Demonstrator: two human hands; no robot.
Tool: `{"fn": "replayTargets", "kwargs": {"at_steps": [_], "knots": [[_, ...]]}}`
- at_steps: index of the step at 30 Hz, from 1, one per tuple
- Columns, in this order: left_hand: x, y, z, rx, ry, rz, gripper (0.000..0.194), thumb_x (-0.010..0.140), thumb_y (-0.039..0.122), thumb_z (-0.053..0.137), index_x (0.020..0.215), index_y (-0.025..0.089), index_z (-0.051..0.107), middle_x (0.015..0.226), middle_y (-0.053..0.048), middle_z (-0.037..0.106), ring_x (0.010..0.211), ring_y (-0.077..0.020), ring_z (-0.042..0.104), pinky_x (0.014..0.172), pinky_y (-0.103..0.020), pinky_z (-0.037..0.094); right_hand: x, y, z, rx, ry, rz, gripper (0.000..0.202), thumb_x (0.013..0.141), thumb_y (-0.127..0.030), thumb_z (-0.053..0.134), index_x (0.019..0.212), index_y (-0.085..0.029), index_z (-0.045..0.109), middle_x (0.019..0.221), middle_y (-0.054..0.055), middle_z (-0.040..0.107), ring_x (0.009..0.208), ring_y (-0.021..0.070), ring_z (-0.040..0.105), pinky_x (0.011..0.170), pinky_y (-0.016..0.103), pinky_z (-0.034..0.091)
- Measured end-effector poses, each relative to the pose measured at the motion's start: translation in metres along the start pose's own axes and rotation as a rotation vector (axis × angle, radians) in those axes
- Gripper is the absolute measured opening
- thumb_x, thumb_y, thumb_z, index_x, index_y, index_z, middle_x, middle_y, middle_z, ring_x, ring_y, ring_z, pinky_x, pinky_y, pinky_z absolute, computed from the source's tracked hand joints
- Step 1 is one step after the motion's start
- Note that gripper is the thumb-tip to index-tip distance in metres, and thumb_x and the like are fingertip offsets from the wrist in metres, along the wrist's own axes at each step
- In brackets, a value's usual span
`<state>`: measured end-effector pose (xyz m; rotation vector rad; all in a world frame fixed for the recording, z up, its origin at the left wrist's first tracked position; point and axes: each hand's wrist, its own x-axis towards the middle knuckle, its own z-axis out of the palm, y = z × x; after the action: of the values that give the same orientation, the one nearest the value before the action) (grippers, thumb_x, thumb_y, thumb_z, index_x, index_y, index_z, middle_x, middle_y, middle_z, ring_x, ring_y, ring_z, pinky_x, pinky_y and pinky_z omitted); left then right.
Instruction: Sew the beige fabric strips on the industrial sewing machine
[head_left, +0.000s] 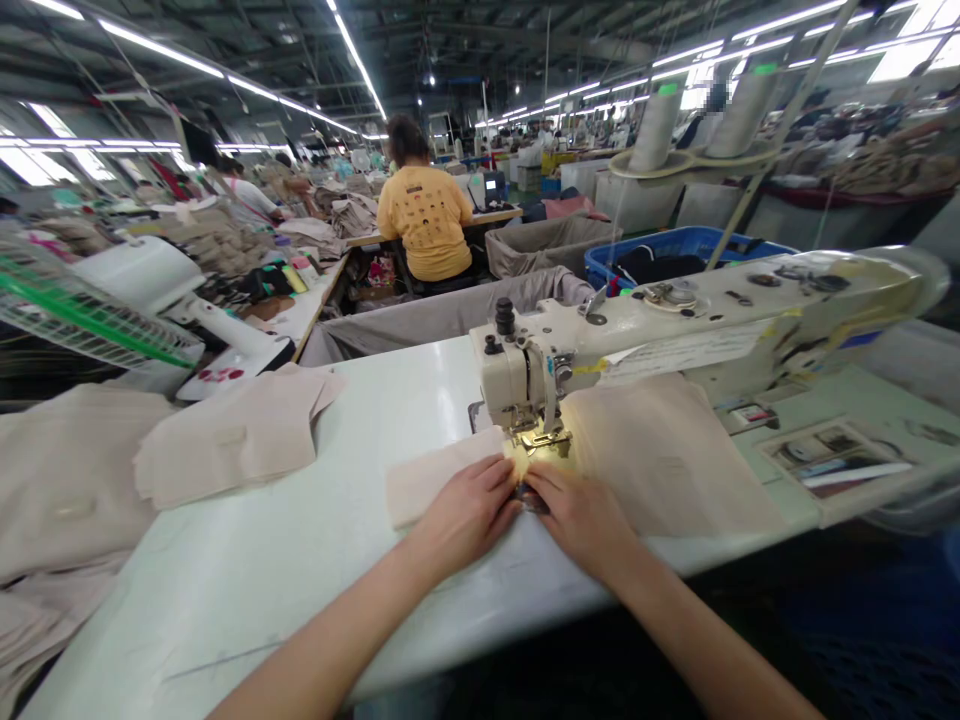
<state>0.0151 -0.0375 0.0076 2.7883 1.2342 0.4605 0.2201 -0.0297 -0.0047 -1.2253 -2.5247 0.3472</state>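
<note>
A white sewing machine (510, 385) stands on the pale green table (300, 570), its lamp lighting the needle area. My left hand (471, 505) lies just in front of the presser foot, fingers together on a beige fabric piece (427, 480) that extends to the left. Close beside it, my right hand (577, 515) has its fingers pressed together at the same lit spot. What lies under the fingertips is too small to make out. Right of the needle, a larger beige fabric panel (667, 460) lies under the machine arm.
Beige fabric stacks (232, 435) lie at the left beside a white fan (142, 270). Thread cones (655, 130) stand above the machine. A tray of small tools (832, 455) is at the right. Beyond the table are a cloth-lined bin (442, 315) and a seated person (425, 220).
</note>
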Motion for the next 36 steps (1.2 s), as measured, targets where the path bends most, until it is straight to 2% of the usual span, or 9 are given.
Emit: {"fn": "replayTargets", "kwargs": {"at_steps": [7,12,16,22,29,36], "knots": [[0.019,-0.029,-0.005,-0.034,0.013,0.023,0.027,0.101,0.026,0.045,0.116,0.015,0.064,0.122,-0.014,0.065,0.12,-0.026,0.06,0.106,-0.044,0.052,0.026,0.002,-0.007,0.008,-0.016,0.021,0.026,0.095,-0.014,0.055,0.118,-0.02,0.065,0.124,0.009,0.067,0.111,0.0236,0.065,0.092,0.034,0.053],[0.026,-0.041,-0.008,-0.049,0.005,0.008,0.03,0.102,0.027,0.043,0.119,0.015,0.064,0.114,-0.013,0.066,0.107,-0.0244,0.065,0.098,-0.042,0.056,0.022,0.0,-0.012,0.065,0.009,0.033,0.022,0.096,-0.017,0.055,0.115,-0.02,0.067,0.124,0.008,0.069,0.112,0.0235,0.065,0.094,0.034,0.053],[0.024,-0.042,-0.004,-0.042,0.052,0.004,0.031,0.102,0.029,0.043,0.123,0.017,0.063,0.115,-0.012,0.067,0.108,-0.0243,0.064,0.099,-0.043,0.055,0.008,-0.002,-0.005,0.088,0.034,0.048,0.026,0.095,-0.019,0.056,0.119,-0.02,0.066,0.128,0.008,0.067,0.111,0.0244,0.067,0.092,0.035,0.055],[0.02,-0.039,0.0,-0.015,0.073,-0.02,0.032,0.102,0.028,0.044,0.126,0.015,0.06,0.124,-0.014,0.065,0.116,-0.0256,0.062,0.103,-0.045,0.053,-0.001,-0.003,0.012,0.02,0.097,0.083,0.039,0.089,-0.012,0.057,0.127,-0.019,0.063,0.137,0.01,0.063,0.111,0.0261,0.067,0.092,0.039,0.057],[0.02,-0.04,0.0,-0.035,0.075,-0.001,0.032,0.102,0.026,0.041,0.125,0.018,0.061,0.125,-0.013,0.065,0.119,-0.0248,0.061,0.105,-0.046,0.053,-0.002,-0.003,0.014,0.007,0.121,0.066,0.036,0.093,-0.015,0.053,0.127,-0.02,0.063,0.136,0.011,0.064,0.108,0.0245,0.068,0.091,0.037,0.058],[0.022,-0.042,0.003,-0.017,0.089,-0.04,0.029,0.101,0.025,0.044,0.124,0.016,0.06,0.12,-0.013,0.066,0.115,-0.0255,0.062,0.103,-0.045,0.054,-0.001,-0.002,0.015,-0.006,0.12,0.059,0.034,0.095,-0.017,0.05,0.126,-0.019,0.063,0.134,0.01,0.065,0.106,0.0241,0.069,0.087,0.035,0.058]]}}
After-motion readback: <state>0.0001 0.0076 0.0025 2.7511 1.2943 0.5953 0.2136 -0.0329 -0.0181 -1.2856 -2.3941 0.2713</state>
